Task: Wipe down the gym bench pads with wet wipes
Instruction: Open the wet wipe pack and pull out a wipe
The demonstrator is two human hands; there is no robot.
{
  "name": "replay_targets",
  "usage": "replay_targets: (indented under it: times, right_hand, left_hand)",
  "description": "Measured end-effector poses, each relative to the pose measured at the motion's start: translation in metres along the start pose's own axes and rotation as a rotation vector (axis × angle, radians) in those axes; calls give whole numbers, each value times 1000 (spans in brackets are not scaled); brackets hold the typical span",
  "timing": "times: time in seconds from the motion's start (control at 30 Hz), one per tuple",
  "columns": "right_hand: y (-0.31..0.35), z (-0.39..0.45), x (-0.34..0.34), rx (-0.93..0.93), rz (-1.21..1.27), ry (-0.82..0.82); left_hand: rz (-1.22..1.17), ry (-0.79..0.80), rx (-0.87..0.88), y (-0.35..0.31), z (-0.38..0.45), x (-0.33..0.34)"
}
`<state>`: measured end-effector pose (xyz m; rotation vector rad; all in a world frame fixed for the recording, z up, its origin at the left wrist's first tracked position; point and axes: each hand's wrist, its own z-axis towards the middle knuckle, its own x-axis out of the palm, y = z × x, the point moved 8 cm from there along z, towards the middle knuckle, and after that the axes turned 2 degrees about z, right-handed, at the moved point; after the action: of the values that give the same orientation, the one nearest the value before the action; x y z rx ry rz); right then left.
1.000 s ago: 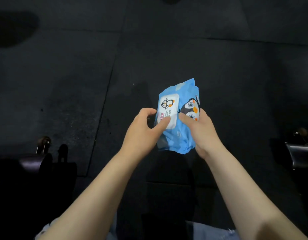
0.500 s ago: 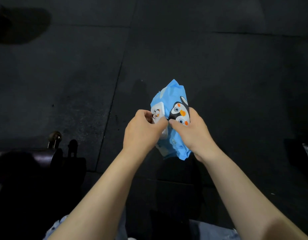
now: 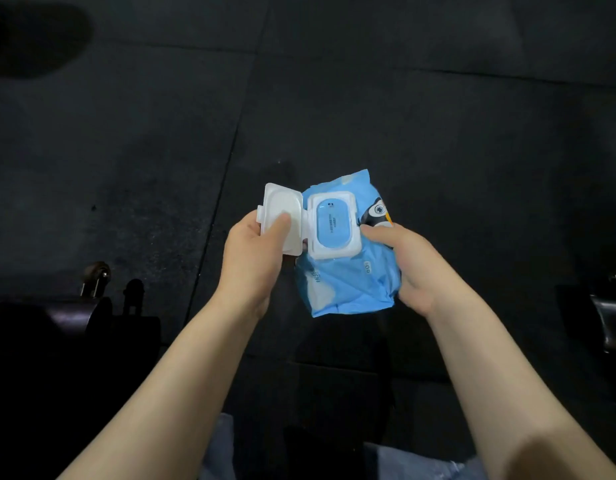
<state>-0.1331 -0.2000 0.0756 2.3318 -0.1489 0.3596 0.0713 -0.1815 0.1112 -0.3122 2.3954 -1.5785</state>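
A blue wet wipes pack (image 3: 351, 282) with a penguin print hangs in front of me above the dark floor. My right hand (image 3: 408, 265) grips its right side, thumb on top. Its white flip lid (image 3: 282, 216) stands swung open to the left, and my left hand (image 3: 254, 258) pinches that lid, thumb on its inner face. Under the lid a blue seal sticker (image 3: 334, 225) covers the opening; no wipe shows. A dark bench pad (image 3: 57, 317) lies at the lower left, in deep shadow.
Black rubber floor tiles (image 3: 368, 98) fill the view. A metal wheel and bracket (image 3: 97, 277) stick up at the left bench. Another dark padded piece of equipment (image 3: 609, 320) sits at the right edge. My jeans (image 3: 403, 459) show at the bottom.
The white lid was closed and is now flipped open to the left by my left hand. The pack has turned to face up, showing the blue seal.
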Motion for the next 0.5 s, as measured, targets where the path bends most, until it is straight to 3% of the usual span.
replay_targets:
  times: [0.13, 0.23, 0.37, 0.43, 0.5]
  right_hand:
    - [-5, 2, 4, -11, -167, 5]
    - [-7, 5, -1, -50, -338, -93]
    - [24, -10, -8, -457, -680, -318]
    - [30, -19, 4, -644, -829, -268]
    - [29, -23, 12, -718, -896, -208]
  left_hand:
    - [-39, 29, 12, -3, -4, 6]
    - [-22, 46, 16, -6, -7, 10]
    - [39, 22, 9, -4, -8, 10]
    - [67, 8, 3, -4, -9, 8]
    - [96, 20, 13, -5, -9, 9]
